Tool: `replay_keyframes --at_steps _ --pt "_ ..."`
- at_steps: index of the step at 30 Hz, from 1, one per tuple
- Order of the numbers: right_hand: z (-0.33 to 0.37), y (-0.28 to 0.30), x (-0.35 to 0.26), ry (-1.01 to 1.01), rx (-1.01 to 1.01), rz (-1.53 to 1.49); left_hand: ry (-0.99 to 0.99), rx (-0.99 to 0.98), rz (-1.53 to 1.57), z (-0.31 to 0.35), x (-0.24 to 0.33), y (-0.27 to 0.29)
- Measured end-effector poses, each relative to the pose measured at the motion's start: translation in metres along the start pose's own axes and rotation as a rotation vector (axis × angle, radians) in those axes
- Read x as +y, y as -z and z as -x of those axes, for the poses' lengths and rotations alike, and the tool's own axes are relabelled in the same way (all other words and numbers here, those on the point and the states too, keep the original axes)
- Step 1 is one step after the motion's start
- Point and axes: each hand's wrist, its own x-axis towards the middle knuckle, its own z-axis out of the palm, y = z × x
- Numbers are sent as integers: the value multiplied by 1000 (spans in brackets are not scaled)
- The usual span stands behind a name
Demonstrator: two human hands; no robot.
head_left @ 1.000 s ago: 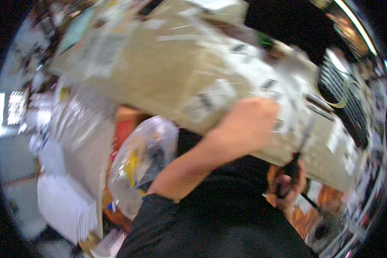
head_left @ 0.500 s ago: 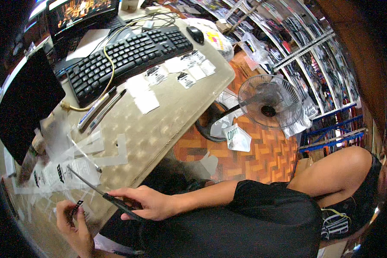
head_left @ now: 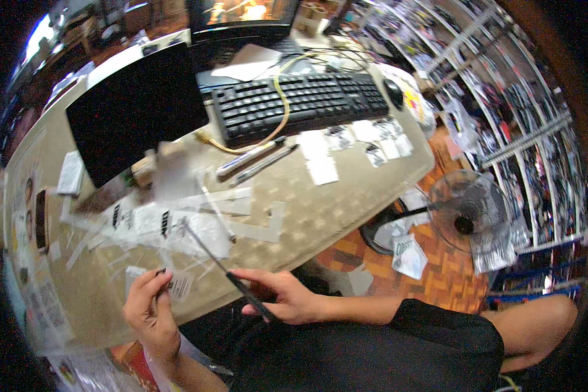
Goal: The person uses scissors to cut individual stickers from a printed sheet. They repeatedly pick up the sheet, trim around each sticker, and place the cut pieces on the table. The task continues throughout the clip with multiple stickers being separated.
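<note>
My left hand (head_left: 151, 312) is closed, pinching a small white printed label (head_left: 181, 285) between thumb and fingers above the table's near edge. To its right, my right hand (head_left: 287, 297) grips the black handle of a long thin blade (head_left: 207, 249). Edge-on as it is, I cannot tell whether this is scissors or a knife. The blade slants up and left, its tip over a printed white label sheet (head_left: 206, 236) on the table. Paper offcuts and strips (head_left: 258, 230) lie around that sheet.
Behind the offcuts are two pens (head_left: 262, 164), a black keyboard (head_left: 300, 104) with a yellowish cable, and a dark screen (head_left: 137, 111). Cut white labels (head_left: 320, 166) lie in front of the keyboard. A fan (head_left: 467, 212) stands on the parquet floor, right of the table (head_left: 346, 202).
The view has swung left, so the table and both hands appear further right. The label is still in my left hand, the blade still in my right; more of the label's white face shows.
</note>
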Motion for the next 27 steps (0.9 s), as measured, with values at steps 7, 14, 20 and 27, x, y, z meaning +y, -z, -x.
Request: replay_keyframes --at_steps 7,14,20,27 --pt "-4 -7 2 -87 -34 -185 -27 431 414 5 -6 -18" --pt "1 -20 11 -32 -166 -323 -65 536 496 -3 14 -35" --pt "-3 -30 4 -4 -224 -284 -100 544 457 0 16 -34" --pt "-7 -31 -5 -17 -206 -319 -91 477 505 6 21 -32"
